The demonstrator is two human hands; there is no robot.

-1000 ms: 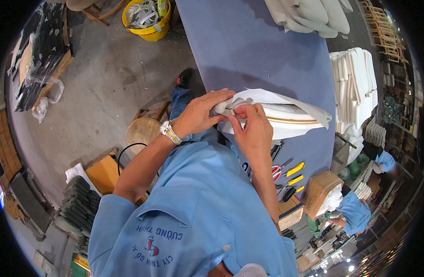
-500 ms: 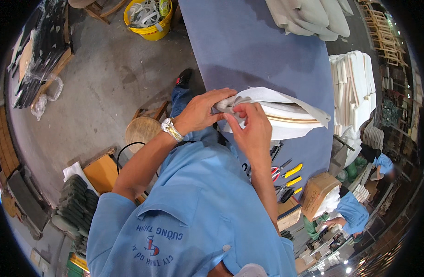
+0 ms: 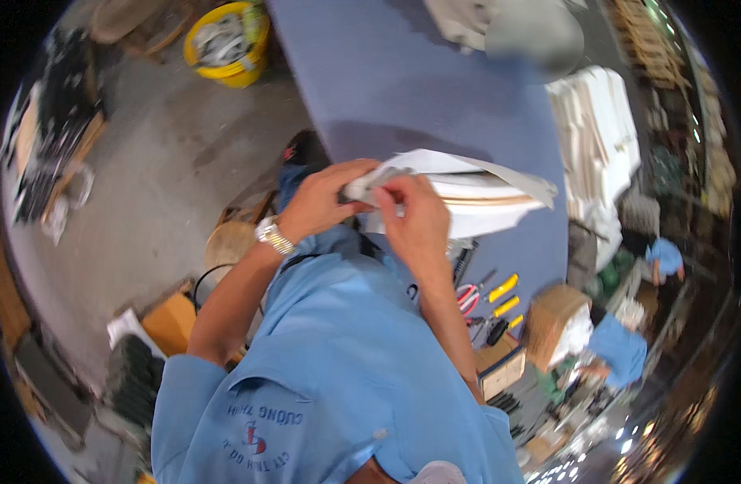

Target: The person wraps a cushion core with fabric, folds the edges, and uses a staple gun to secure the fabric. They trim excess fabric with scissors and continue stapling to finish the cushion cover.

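Over the blue-grey tabletop [image 3: 378, 81] I hold a long pad with a loose white-grey fabric cover [image 3: 499, 179]. Between the cover's spread edges show white padding and a thin tan edge. My left hand [image 3: 328, 195], with a watch on its wrist, is closed round the pad's left end. My right hand [image 3: 419, 216] pinches the gathered fabric at that same end; its fingertips partly hide the fold. Right of my right forearm lie red-handled pliers [image 3: 467, 299] and yellow-handled tools [image 3: 506, 288].
Covered grey pads [image 3: 536, 32] lie at the table's far end. White pads [image 3: 600, 133] are stacked beyond its right edge, near a cardboard box [image 3: 548, 323]. A yellow bucket [image 3: 241, 73] and a wooden stool [image 3: 231, 244] stand left. Two people in blue [image 3: 620, 347] work at right.
The whole view has shifted, so my hands and the pad appear farther left. Both hands keep hold of the pad's end; my right fingers have moved slightly on the fabric.
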